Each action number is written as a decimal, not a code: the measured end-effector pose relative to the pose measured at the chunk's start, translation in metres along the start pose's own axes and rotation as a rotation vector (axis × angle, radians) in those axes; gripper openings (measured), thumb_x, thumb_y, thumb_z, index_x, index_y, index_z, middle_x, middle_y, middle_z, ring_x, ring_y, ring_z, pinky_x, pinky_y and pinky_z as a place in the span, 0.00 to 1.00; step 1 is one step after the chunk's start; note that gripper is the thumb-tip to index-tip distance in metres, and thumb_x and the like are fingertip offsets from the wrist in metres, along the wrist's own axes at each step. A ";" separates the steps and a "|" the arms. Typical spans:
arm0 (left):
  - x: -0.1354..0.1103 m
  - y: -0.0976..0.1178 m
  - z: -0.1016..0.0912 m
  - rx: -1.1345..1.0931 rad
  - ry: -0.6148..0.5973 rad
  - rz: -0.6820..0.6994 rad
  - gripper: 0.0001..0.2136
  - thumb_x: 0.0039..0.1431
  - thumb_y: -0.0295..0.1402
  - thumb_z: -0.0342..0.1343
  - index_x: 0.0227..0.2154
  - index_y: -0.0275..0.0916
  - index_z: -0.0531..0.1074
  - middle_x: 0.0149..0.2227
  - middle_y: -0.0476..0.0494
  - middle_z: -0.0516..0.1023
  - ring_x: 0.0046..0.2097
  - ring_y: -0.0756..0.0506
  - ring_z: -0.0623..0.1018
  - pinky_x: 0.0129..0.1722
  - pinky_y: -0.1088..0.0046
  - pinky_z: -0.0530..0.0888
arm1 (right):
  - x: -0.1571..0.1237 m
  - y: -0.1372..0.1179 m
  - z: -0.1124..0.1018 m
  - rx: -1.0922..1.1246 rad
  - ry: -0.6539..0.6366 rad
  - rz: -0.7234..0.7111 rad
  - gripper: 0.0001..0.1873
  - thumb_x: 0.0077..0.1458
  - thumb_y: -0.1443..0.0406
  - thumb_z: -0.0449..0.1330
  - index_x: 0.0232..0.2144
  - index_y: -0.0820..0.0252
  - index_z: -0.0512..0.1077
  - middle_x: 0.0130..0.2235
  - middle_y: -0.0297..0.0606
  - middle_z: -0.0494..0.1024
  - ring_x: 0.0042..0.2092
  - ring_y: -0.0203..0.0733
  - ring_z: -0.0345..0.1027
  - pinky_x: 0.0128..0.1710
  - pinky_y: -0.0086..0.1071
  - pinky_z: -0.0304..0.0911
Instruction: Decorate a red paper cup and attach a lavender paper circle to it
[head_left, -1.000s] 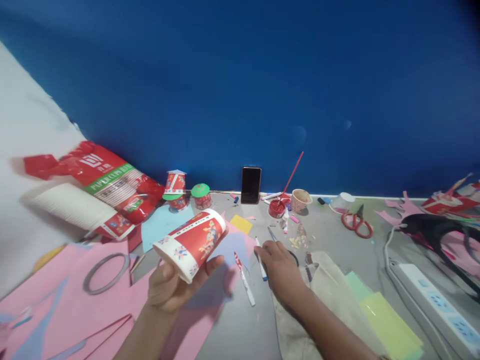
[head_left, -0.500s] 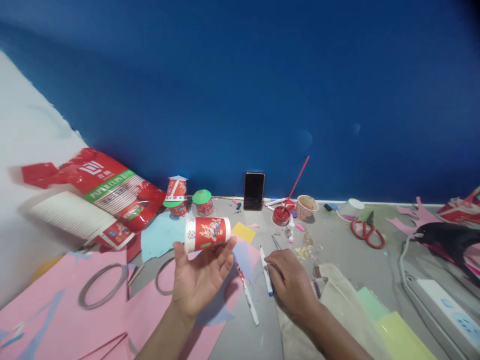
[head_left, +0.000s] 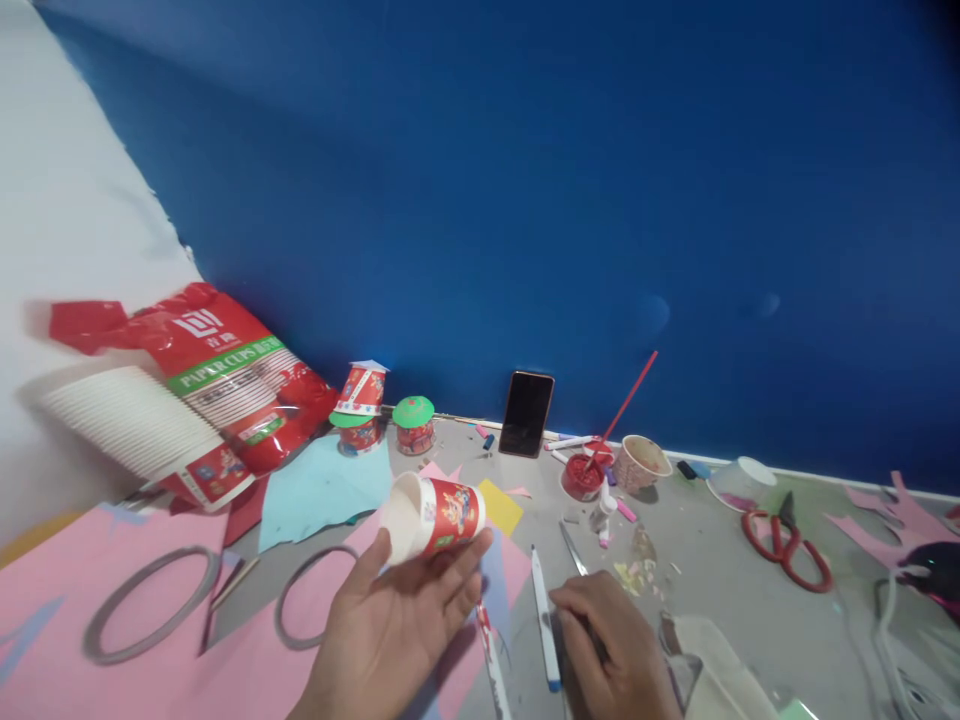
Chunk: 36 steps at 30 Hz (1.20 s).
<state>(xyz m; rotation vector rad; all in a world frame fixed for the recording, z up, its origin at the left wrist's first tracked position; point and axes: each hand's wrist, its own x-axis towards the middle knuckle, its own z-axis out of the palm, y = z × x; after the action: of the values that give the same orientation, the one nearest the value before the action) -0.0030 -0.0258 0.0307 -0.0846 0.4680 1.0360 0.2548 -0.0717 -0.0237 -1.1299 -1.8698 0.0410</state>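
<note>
My left hand (head_left: 401, 620) is raised palm up over the pink paper, fingers curled round a red and white paper cup (head_left: 433, 514) that lies on its side with its open end to the left. My right hand (head_left: 609, 648) rests knuckles up on the grey table, fingers bent down beside a white pen with a blue tip (head_left: 544, 628). What its fingers hold, if anything, is hidden. A second pen (head_left: 491, 665) lies between the two hands.
A red bag of stacked paper cups (head_left: 176, 400) lies at the left. Two tape rings (head_left: 142, 603) rest on pink paper. Decorated cups (head_left: 360, 400), a phone (head_left: 526, 413) against the blue wall, a red paint cup (head_left: 581, 476), red scissors (head_left: 787, 550) sit behind.
My left hand has turned the cup so its open end faces left and carried it slightly right. The view has shifted left and down; my right hand has stayed by the pen.
</note>
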 end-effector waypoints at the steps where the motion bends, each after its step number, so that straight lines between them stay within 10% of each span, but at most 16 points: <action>1: 0.000 0.000 -0.002 0.038 -0.014 0.033 0.13 0.63 0.34 0.68 0.49 0.36 0.81 0.52 0.28 0.88 0.61 0.26 0.84 0.54 0.50 0.85 | -0.001 0.002 -0.001 0.000 -0.015 0.000 0.12 0.67 0.74 0.57 0.43 0.53 0.75 0.35 0.35 0.83 0.35 0.40 0.79 0.35 0.31 0.75; 8: -0.006 -0.009 -0.004 0.594 0.001 0.368 0.41 0.46 0.29 0.79 0.65 0.50 0.74 0.63 0.37 0.82 0.67 0.26 0.78 0.65 0.46 0.79 | 0.002 -0.004 -0.006 0.011 0.013 0.076 0.12 0.67 0.73 0.57 0.42 0.51 0.76 0.34 0.37 0.84 0.33 0.43 0.79 0.32 0.34 0.75; 14: -0.003 -0.024 -0.002 0.954 0.211 0.827 0.44 0.42 0.27 0.81 0.64 0.54 0.73 0.70 0.40 0.73 0.74 0.27 0.68 0.71 0.51 0.72 | 0.004 -0.007 -0.004 0.021 0.027 0.106 0.12 0.67 0.73 0.57 0.41 0.51 0.77 0.34 0.35 0.84 0.33 0.42 0.78 0.33 0.33 0.73; 30: -0.005 -0.024 0.010 1.099 0.177 0.932 0.38 0.42 0.28 0.80 0.59 0.53 0.79 0.65 0.41 0.74 0.71 0.30 0.70 0.74 0.51 0.65 | -0.003 -0.010 0.003 0.029 -0.062 0.168 0.11 0.68 0.70 0.56 0.40 0.54 0.79 0.34 0.37 0.85 0.36 0.43 0.79 0.38 0.34 0.71; 36: 0.000 -0.010 0.005 1.065 0.227 0.760 0.40 0.43 0.35 0.82 0.61 0.52 0.76 0.68 0.41 0.75 0.72 0.29 0.71 0.63 0.58 0.79 | 0.000 -0.001 -0.002 -0.096 -0.073 0.344 0.11 0.67 0.65 0.58 0.37 0.53 0.81 0.35 0.39 0.87 0.38 0.46 0.81 0.39 0.35 0.70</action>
<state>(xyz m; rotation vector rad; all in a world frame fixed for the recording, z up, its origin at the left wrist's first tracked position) 0.0069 -0.0298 0.0337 0.9995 1.2644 1.3850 0.2556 -0.0731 -0.0222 -1.5253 -1.7351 0.1910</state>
